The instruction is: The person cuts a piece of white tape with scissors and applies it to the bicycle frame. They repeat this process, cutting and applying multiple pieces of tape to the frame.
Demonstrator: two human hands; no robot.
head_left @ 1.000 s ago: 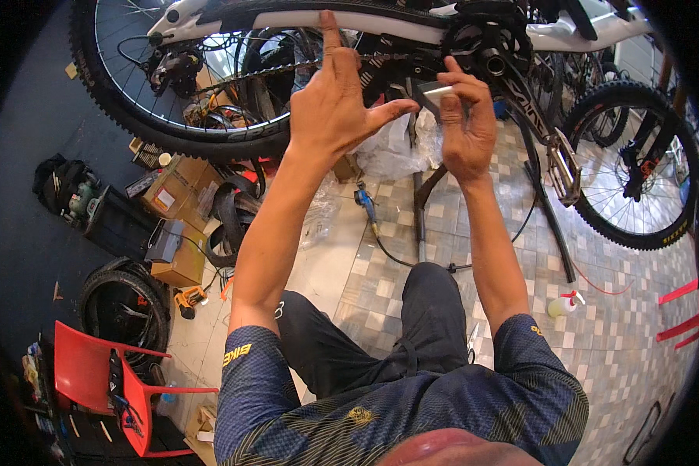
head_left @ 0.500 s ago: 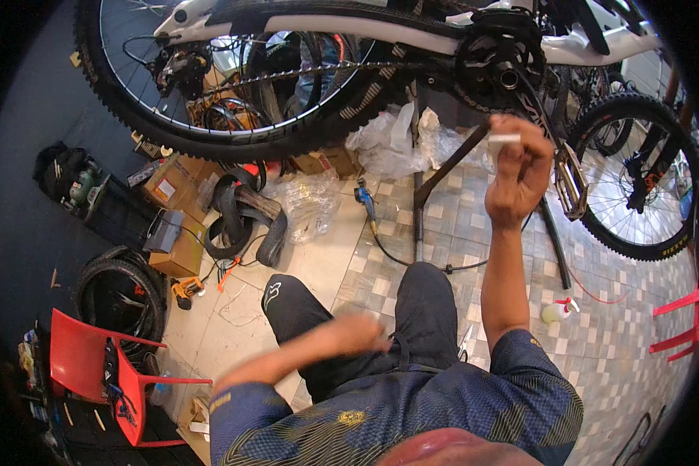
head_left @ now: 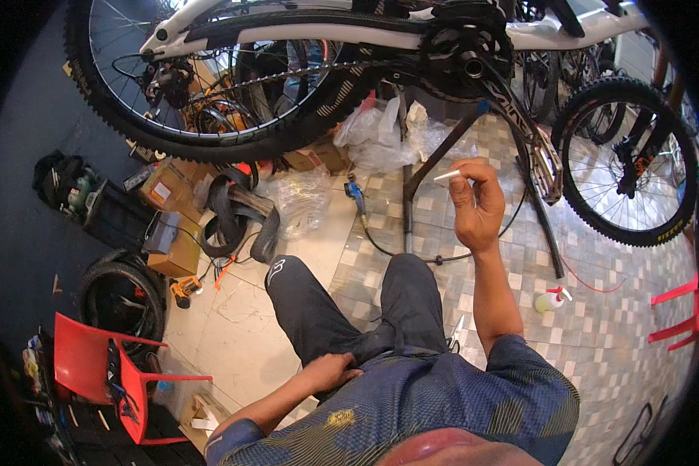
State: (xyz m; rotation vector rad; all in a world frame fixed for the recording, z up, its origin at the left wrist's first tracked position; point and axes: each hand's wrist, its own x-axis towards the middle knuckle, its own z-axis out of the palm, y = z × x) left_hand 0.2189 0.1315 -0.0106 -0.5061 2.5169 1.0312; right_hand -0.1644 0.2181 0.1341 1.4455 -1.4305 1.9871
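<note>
Raised in front of me, my right hand point(head_left: 476, 206) pinches a short, thin white stick point(head_left: 446, 175) between thumb and fingers. I cannot tell what the stick is made of. My left hand point(head_left: 330, 373) lies at my left hip, against the dark trousers point(head_left: 318, 318) by the shirt's hem; its fingertips are hidden there. Beyond the right hand hangs a white and black bicycle point(head_left: 303, 33) with its crank point(head_left: 472, 64), pedal point(head_left: 548, 167), chain and knobbly rear wheel point(head_left: 210, 147). Neither hand touches it.
A dark stand leg point(head_left: 408, 206) and a blue-ended air hose point(head_left: 356, 194) are before my knees. Loose tyres point(head_left: 229, 213), cardboard boxes point(head_left: 175, 252) and a red chair point(head_left: 85, 353) are on the left. A spray bottle point(head_left: 550, 300) stands at right.
My right hand has come lower and nearer with the white stick, turning it. My left hand has moved left and down from my lap to my hip. The view has shifted slightly.
</note>
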